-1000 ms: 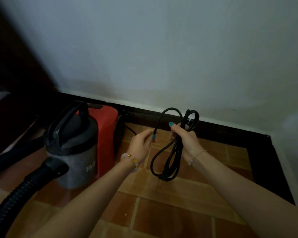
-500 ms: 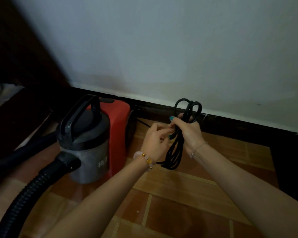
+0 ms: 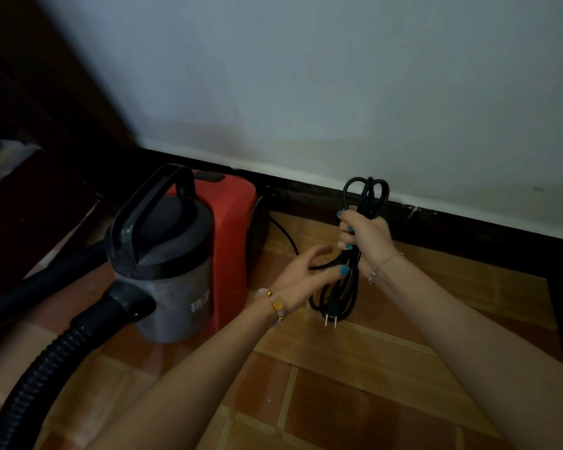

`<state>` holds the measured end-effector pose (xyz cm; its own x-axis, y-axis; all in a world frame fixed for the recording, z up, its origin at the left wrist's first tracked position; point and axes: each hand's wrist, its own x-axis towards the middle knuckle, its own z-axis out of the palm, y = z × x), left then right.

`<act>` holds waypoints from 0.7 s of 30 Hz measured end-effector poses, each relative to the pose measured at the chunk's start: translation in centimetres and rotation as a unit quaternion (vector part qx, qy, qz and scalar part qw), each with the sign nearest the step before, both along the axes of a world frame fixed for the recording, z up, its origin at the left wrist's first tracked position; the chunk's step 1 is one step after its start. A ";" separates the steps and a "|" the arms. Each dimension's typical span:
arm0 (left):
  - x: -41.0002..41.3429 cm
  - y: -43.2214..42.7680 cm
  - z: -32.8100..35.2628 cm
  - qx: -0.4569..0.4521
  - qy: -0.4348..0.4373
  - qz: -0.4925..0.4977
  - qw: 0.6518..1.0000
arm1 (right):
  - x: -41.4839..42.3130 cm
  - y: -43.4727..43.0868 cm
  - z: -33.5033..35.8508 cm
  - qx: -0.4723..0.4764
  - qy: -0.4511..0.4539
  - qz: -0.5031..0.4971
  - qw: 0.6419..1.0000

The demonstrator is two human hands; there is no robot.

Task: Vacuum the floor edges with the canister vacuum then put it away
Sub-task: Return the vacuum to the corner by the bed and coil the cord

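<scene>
Canister vacuum: the unit stands on the tiled floor at left, close to the dark skirting at the foot of the pale wall. We note a red, smooth-sided rear housing and a grey cylindrical drum in front, capped by a dark domed lid with an arched carry handle. A ribbed black hose leaves the drum's lower front and curves toward the bottom-left corner.

We hold the power cord, a thin black cable gathered into long loops. Our right hand is closed around the bundle near its upper end; two rounded loops stand above the fist. Our left hand is partly open, fingers curled loosely around one strand just beside the hanging loops. A two-pin plug hangs at the bottom of the bundle, pins downward. One length of cord runs from the hands back to the vacuum's rear.

Dark furniture occupies the upper left. Floor tiles are reddish-brown with pale joints.
</scene>
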<state>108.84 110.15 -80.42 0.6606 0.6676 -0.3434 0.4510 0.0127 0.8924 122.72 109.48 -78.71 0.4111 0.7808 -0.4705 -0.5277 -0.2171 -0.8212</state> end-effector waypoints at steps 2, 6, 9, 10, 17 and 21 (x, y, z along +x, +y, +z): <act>0.6 0.1 -0.3 0.002 0.026 -0.038 0.999 | -0.3 0.7 -0.4 -0.003 -0.004 0.016 1.000; 0.6 0.8 -1.7 -0.029 0.050 -0.023 0.998 | -0.6 1.9 -1.7 -0.033 -0.010 0.030 0.999; 0.5 1.0 -2.7 -0.026 0.059 -0.007 0.998 | -1.3 3.0 -3.1 -0.068 -0.043 0.041 0.996; 0.6 1.1 -2.9 -0.022 0.065 0.001 0.998 | -1.6 3.6 -3.6 -0.076 -0.055 0.044 0.995; 1.2 2.9 -5.1 -0.013 0.064 0.115 0.991 | -2.9 7.2 -5.5 -0.115 -0.189 0.086 0.971; 1.3 3.1 -5.9 -0.044 0.054 0.173 0.982 | -4.0 7.0 -6.7 -0.108 -0.289 0.179 0.934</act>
